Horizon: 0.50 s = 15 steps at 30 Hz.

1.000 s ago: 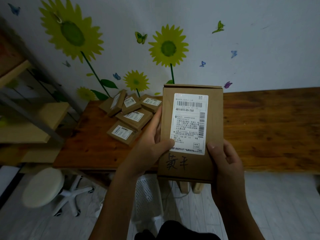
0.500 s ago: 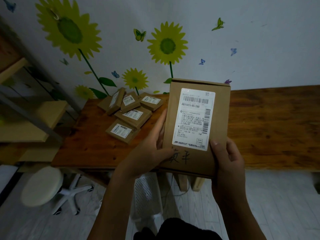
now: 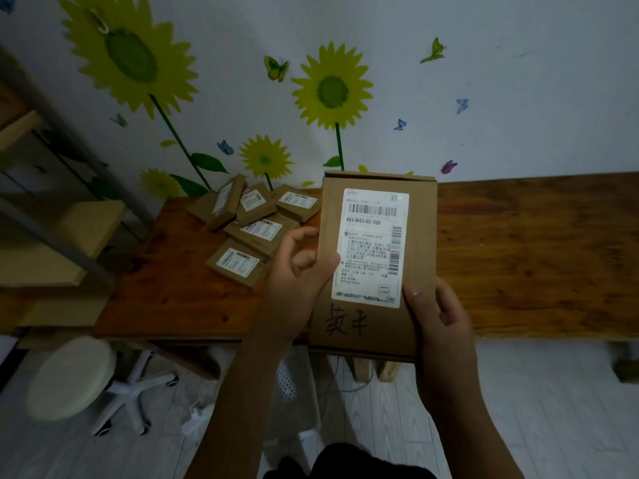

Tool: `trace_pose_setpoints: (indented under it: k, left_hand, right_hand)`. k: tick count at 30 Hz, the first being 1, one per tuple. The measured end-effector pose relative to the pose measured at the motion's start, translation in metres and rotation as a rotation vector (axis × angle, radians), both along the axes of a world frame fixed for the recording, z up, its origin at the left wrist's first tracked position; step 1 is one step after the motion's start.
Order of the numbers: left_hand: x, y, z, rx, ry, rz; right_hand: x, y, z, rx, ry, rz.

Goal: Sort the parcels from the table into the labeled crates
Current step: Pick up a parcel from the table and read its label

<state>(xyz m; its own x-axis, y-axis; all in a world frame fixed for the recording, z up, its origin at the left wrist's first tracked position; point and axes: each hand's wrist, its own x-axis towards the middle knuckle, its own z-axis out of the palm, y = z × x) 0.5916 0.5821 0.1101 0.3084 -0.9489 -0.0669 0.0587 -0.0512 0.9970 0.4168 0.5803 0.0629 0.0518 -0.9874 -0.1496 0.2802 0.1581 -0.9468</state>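
Note:
A flat brown cardboard parcel [image 3: 420, 236] with a white shipping label and handwritten black characters is held upright in front of me, above the table's front edge. My left hand [image 3: 297, 288] grips its left edge, thumb on the label's corner. My right hand [image 3: 437, 316] grips its lower right edge, thumb on the front. Several smaller brown parcels [image 3: 256, 229] with white labels lie heaped at the back left of the wooden table [image 3: 536, 257]. No crates are in view.
A wall with sunflower stickers [image 3: 332, 91] runs behind the table. Wooden shelves on a metal frame [image 3: 58, 236] stand at the left. A round white stool [image 3: 72, 375] and a white perforated bin [image 3: 290, 385] sit on the pale plank floor below the table edge.
The held parcel has tilted back to nearly upright and shifted slightly. My left fingers have curled in at its left edge. The parcels on the table have not moved.

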Motion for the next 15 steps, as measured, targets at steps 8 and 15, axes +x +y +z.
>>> trace_pose_setpoints:
  k: [8,15]
  left_hand:
    - [0.023,-0.003,-0.011,-0.048,-0.068,0.118]
    - [0.055,-0.027,-0.012,0.019,-0.052,0.032]
  right_hand:
    - [0.031,0.008,-0.001,0.003,0.085,0.023]
    - [0.06,-0.005,0.012,0.006,0.193,-0.073]
